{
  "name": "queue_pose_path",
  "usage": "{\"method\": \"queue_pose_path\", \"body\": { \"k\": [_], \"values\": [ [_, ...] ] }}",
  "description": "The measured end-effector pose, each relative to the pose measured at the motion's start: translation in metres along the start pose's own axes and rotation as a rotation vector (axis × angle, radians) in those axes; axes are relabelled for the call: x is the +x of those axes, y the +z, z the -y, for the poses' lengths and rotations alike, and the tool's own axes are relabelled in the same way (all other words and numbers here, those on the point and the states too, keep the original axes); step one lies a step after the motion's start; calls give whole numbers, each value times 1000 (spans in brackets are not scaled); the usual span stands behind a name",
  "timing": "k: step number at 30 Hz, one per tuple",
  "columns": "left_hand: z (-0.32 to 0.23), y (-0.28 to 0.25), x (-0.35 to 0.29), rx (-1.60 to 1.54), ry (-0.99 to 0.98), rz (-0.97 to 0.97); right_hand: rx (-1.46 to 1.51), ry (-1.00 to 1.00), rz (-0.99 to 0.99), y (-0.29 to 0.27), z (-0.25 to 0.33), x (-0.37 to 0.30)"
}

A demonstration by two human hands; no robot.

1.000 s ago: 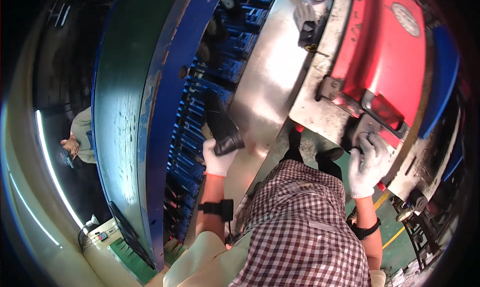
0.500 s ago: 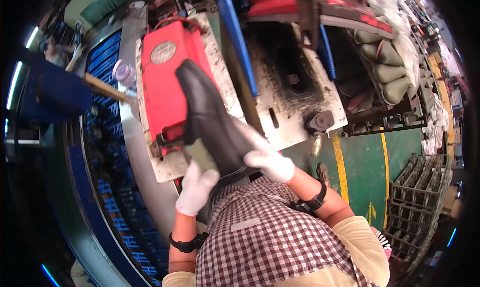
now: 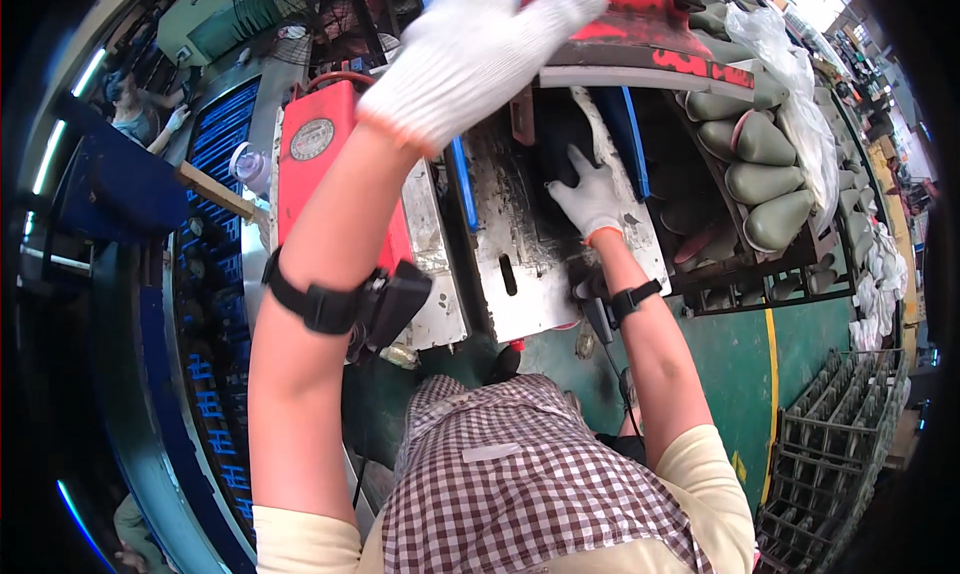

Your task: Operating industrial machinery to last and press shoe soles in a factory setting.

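My left hand (image 3: 465, 69), in a white knit glove, is raised high in front of the machine's red upper part (image 3: 655, 29). Its thumb stretches out to the right, and the other fingertips run out of the picture at the top. Lower down, my right hand (image 3: 590, 200), gloved too, lies with fingers apart at a dark form (image 3: 562, 139) in the machine's blackened recess. That form looks like the black boot, but shade and soot hide its outline. Under my right hand is the worn pale metal plate (image 3: 530, 309), with a slot in it.
To the left stands a red machine housing (image 3: 318, 139). Blue bars (image 3: 634, 139) flank the recess. Several grey-green boot-shaped forms (image 3: 765, 179) fill a rack at the right, under clear plastic (image 3: 790, 59). A metal rack (image 3: 835, 424) stands lower right. Another person (image 3: 140, 114) is at far left.
Both hands have left the black boot's earlier spot above the apron. My left hand has risen up and forward; my right hand has moved forward into the recess. The view has shifted slightly.
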State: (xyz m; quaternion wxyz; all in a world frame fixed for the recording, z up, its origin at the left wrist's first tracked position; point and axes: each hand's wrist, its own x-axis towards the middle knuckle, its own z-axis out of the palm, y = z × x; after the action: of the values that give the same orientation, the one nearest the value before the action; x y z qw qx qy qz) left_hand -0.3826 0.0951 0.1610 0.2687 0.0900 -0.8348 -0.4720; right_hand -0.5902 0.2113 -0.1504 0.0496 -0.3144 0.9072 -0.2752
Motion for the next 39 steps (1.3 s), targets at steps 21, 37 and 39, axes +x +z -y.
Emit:
{"method": "queue_pose_path", "body": {
  "k": [21,37,39],
  "values": [
    [84,71,79,500,416,-94,-39,-76,133,25,-42,15],
    [207,194,-78,570,602,-161,1433,823,487,6,-142,-255],
    [231,210,-89,549,646,-190,1584,854,617,-7,-123,-262]
  ]
}}
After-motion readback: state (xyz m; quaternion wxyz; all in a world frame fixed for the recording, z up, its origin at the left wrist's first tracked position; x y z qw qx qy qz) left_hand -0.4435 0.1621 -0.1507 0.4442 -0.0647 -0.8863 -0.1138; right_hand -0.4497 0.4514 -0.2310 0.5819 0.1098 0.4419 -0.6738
